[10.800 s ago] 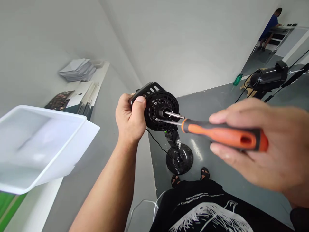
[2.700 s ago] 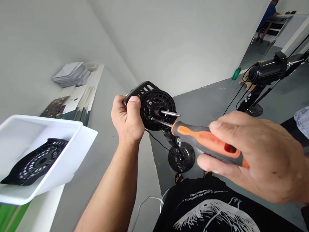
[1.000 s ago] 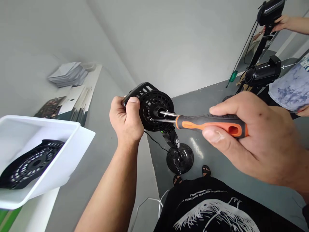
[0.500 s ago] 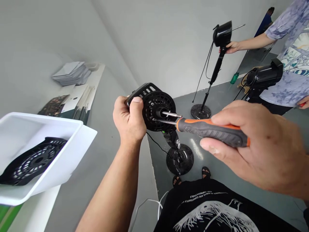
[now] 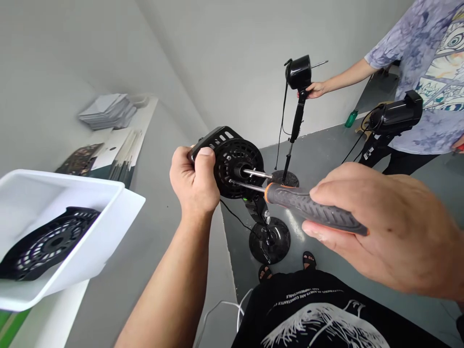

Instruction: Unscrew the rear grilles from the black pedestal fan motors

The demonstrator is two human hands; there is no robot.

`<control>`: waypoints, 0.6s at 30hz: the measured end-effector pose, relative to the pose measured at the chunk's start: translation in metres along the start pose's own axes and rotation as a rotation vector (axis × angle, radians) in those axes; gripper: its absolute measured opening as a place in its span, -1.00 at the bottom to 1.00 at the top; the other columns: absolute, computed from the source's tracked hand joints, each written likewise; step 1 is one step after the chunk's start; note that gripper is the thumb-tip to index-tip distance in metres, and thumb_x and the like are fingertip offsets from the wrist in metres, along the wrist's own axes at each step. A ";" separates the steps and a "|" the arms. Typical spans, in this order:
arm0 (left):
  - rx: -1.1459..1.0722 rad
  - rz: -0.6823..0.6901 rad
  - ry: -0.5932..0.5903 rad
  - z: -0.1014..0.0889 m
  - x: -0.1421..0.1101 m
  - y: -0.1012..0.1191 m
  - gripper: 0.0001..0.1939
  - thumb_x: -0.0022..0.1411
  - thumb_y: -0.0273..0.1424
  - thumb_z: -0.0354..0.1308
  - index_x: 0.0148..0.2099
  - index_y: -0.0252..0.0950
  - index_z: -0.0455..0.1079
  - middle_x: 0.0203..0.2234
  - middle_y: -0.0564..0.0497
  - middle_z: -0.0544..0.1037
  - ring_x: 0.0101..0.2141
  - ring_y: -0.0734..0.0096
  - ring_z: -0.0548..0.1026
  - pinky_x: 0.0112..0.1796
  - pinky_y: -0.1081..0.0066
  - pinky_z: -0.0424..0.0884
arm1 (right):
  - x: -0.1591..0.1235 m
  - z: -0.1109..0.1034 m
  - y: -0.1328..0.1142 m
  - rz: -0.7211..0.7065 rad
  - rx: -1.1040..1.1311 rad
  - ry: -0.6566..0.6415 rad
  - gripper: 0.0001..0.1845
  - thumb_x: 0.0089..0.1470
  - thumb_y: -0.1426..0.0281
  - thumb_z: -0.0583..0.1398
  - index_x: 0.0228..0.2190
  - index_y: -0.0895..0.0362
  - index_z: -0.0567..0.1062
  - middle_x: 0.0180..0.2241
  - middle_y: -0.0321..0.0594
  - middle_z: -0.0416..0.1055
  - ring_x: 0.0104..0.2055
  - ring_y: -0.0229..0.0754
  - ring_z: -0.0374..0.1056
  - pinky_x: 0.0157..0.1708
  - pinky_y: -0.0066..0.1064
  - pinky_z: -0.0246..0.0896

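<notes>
Standing beyond, a co-worker in a tie-dyed shirt (image 5: 409, 67) grips a second fan stand (image 5: 297, 118). At left, a white bin (image 5: 96, 241) holds a black vented cover (image 5: 54, 244). Centrally, above a round base (image 5: 269, 241), the left hand (image 5: 195, 179) clasps the black fan motor head (image 5: 237, 153). The right hand (image 5: 384, 227) wraps a grey-and-orange screwdriver (image 5: 311, 205), its tip at the vented front beside the threaded shaft (image 5: 255, 173).
</notes>
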State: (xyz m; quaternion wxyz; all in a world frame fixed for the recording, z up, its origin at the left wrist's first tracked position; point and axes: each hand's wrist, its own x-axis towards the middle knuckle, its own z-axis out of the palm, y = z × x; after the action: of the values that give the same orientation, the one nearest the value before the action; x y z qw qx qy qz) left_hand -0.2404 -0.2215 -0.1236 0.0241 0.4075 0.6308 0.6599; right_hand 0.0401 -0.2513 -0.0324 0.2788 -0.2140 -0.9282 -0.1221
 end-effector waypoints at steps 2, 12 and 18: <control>0.002 0.003 0.008 0.001 0.000 0.001 -0.77 0.15 -0.22 0.18 -0.44 -0.20 0.26 -0.53 0.06 0.37 -0.44 0.35 0.32 -0.33 0.21 0.25 | -0.004 0.003 -0.001 0.129 0.023 0.022 -0.84 0.43 0.28 0.11 -0.23 0.08 0.36 -0.35 -0.28 0.58 -0.52 -0.30 0.45 -0.67 -0.45 0.20; 0.018 -0.006 -0.017 0.002 -0.002 0.003 -0.76 0.13 -0.21 0.19 -0.45 -0.19 0.25 -0.52 0.06 0.40 -0.43 0.35 0.34 -0.33 0.21 0.25 | -0.007 -0.002 0.012 -0.224 -0.148 -0.039 -0.92 0.43 0.44 0.12 -0.11 0.13 0.43 -0.42 -0.31 0.54 -0.51 -0.27 0.40 -0.60 -0.38 0.10; 0.021 -0.005 0.015 0.001 -0.005 0.006 -0.77 0.14 -0.19 0.18 -0.43 -0.17 0.26 -0.51 0.04 0.40 -0.42 0.30 0.37 -0.31 0.16 0.30 | -0.008 0.000 0.014 -0.025 -0.053 -0.030 -0.84 0.43 0.30 0.14 -0.18 0.13 0.43 -0.44 -0.28 0.53 -0.55 -0.26 0.40 -0.61 -0.40 0.24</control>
State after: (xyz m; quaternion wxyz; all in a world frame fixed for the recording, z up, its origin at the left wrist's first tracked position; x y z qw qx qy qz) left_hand -0.2336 -0.2240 -0.1215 0.0167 0.4012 0.6388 0.6563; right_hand 0.0530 -0.2413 -0.0358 0.2574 -0.2116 -0.9314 -0.1467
